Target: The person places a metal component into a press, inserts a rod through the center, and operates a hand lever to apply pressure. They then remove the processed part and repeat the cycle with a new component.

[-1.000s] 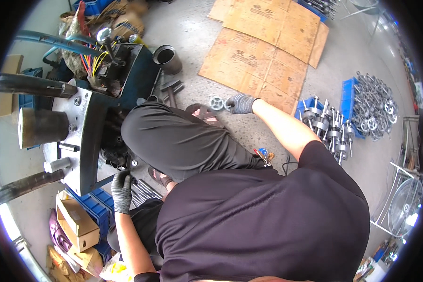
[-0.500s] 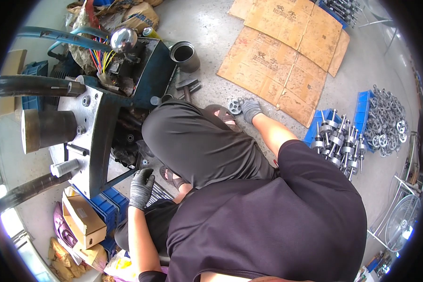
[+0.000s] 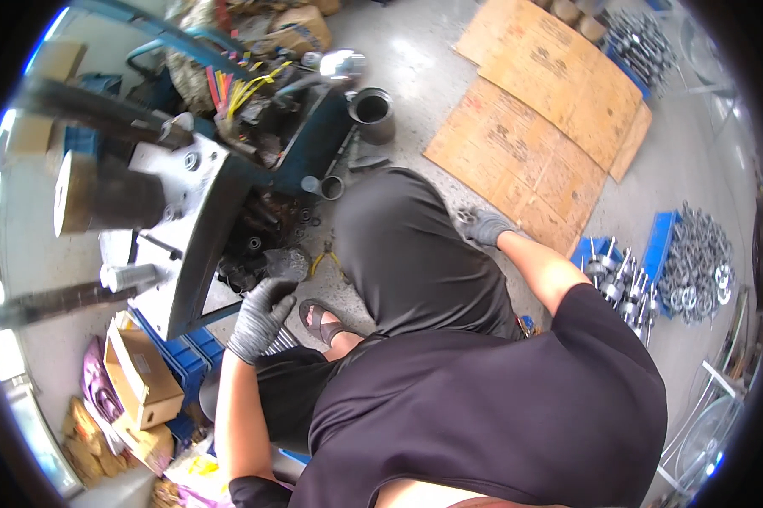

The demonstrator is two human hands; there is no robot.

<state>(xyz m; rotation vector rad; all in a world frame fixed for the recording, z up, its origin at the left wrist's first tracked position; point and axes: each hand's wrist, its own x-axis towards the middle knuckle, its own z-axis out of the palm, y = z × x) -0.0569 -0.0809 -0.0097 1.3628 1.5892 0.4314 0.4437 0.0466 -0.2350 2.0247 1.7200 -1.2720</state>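
Touching a grey metal part (image 3: 464, 215), the grey-gloved right hand (image 3: 488, 228) shows no clear grip. The black-trousered knee (image 3: 392, 229) now hides the far sandal; the grey-gloved left hand (image 3: 260, 325) curls loosely, fingers parted.

Flat tan cardboard sheets (image 3: 551, 110) between one and two o'clock bear dark printing. Blur leaves it unreadable.

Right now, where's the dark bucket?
In the head view, the dark bucket stands on the floor near the top middle, just right of the blue-green machine and left of the cardboard sheets.
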